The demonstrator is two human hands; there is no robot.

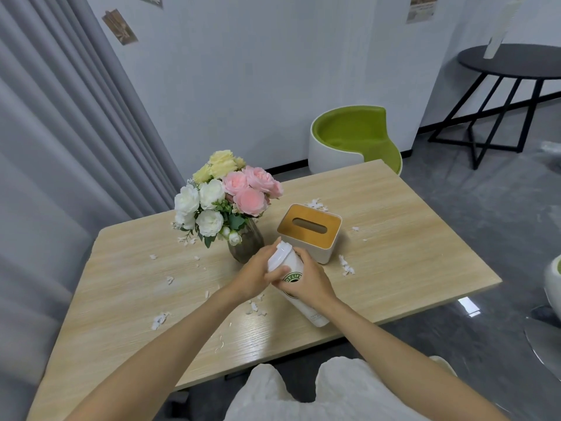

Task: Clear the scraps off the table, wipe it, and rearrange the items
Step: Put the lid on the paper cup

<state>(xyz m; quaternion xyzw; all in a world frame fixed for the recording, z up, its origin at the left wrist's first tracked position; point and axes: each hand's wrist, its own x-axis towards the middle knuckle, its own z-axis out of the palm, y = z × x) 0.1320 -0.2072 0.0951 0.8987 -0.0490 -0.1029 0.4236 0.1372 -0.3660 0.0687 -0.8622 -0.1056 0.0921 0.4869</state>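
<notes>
A pleated grey curtain [60,147] hangs at the far left. Beside it stands a rectangular counter [121,314] of pale, straight-grained wood with a slight sheen. Small torn white scraps [159,320] lie scattered over it, most on the left half and a few to the right of the box.

Toward the middle, a rounded smoky-glass vase [246,244] holds a bouquet of flowers [224,196] – white, cream and pink roses with green leaves.

Just in front of the vase, the left grip [258,275] curls round the lid end of a smooth white cup [315,317] with a round green logo. The cup is tilted, lid pointing away and left, base over the counter's near edge. The lid is on, so its contents are hidden. The right grip [306,284] wraps round its middle, partly covering the logo.

Just behind the cup sits a box [309,232] – a white body with rounded corners and a flat wooden top cut with an oval slot.

Beyond the counter, by a white wall, stands a curved chair [355,135], white outside and green inside. At the far right is a round black side table [513,62] on thin crossed legs, over a glossy grey floor [455,223].
</notes>
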